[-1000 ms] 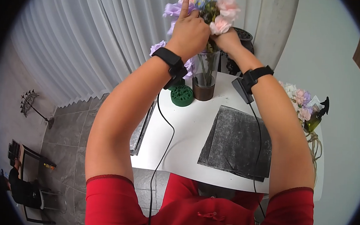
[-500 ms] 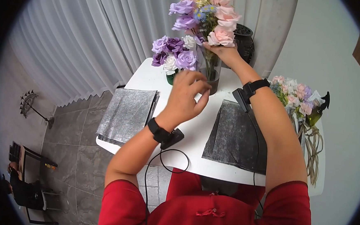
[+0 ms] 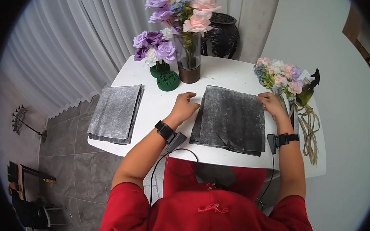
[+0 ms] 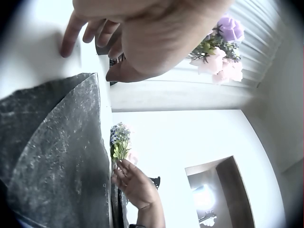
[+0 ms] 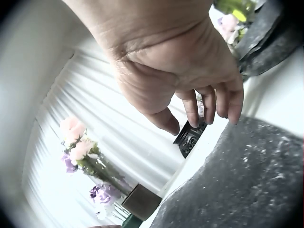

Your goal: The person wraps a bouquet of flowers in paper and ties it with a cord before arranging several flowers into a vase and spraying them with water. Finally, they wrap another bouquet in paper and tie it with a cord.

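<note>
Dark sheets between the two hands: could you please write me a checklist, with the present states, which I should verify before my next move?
1. Dark sheets free of objects on top: ok, none seen.
2. Their edges lined up: not ok, the layers fan out at the left side.
3. Left hand empty: ok, it holds nothing beside the left edge.
4. Right hand touching the sheets: cannot tell; its fingertips are at the far right corner, but contact is unclear.
5. Vase upright and apart from the sheets: ok.
6. Right wrist cable off the sheets: ok, it runs down beside them.
</note>
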`<state>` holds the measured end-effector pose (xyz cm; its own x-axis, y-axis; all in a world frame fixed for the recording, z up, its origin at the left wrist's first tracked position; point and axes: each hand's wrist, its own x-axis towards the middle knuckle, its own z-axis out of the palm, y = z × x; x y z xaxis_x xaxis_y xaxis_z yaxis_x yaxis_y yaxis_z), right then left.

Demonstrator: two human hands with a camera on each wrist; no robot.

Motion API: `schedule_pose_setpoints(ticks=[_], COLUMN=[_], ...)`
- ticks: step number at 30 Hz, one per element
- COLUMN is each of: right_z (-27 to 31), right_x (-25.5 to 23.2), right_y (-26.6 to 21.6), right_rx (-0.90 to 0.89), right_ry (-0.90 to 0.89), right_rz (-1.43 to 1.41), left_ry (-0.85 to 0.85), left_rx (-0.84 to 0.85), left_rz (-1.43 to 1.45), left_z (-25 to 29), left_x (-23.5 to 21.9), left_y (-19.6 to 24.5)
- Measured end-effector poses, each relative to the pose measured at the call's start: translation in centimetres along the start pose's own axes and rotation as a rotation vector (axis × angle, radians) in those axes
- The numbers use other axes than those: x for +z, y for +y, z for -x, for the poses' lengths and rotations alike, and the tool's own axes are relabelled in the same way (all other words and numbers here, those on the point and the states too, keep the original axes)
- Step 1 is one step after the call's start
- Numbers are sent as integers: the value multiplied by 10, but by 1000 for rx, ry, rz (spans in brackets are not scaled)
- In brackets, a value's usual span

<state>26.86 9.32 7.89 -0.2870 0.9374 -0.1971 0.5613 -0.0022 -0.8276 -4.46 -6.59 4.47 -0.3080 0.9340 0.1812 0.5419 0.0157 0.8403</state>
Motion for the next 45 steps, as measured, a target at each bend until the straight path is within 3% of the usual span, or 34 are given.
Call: schedule_pose_setpoints(ticks=[2,4,6,8,10,12,14,16,17,20,22,23,24,25,30,31,34,37,40,43,44,45], right_z=[-13,-24,-27,-31,-37,-33,-33,-37,-37,-38,-38,-39,-38,-36,-37,-36,-33,-32,-31,-26,-25,-23], right_x=[1,2,4,7,9,4,4,2,2,0,-2,-3,-2,-2,0,0,1,0,1,2,2,3], right_y=[34,56,66,73,85,82,85,88,87,88,88,89,87,85,85,84,84,87,90,86,85,82], right_rx=[-64,-78,-156,-239,-310,-280,-298,-286,-271,-260,-252,-243,-241,-240,-240,-245,-248,-275,-303,-306,-294,-288], right_ry=[42,17,6,-29,-18,-75,-93,-124,-121,-115,-129,-143,-142,-127,-106,-94,-73,-68,-17,26,47,54], right_rz=[-69,-252,-338,-420,-583,-593,-612,-702,-729,-788,-810,-834,-836,-818,-770,-759,-741,-757,-726,-690,-685,-672], left_ry=[-54,-10,-99,-74,-245,-182,-186,-105,-126,-92,-58,-49,-54,-24,92,104,227,204,203,139,130,99], left_rx=[-340,-365,-539,-564,-590,-465,-447,-206,-225,-176,-87,-142,-54,-76,-198,-215,-259,-280,-353,-451,-451,-418], left_rz=[258,313,444,370,384,375,275,171,186,241,193,108,117,166,74,71,63,46,-29,-68,-54,-344], left_z=[-6,-18,-17,-10,-1,-2,-7,-3,7,12,21,32,25,38,54,62,67,65,58,44,43,45], left_x=[5,17,15,12,9,24,40,51,47,46,21,-3,-22,-46,-182,-200,-269,-323,-357,-385,-383,-381], left_y=[8,-6,8,31,52,35,19,16,40,37,48,73,49,70,54,68,39,-6,-60,-150,-163,-175])
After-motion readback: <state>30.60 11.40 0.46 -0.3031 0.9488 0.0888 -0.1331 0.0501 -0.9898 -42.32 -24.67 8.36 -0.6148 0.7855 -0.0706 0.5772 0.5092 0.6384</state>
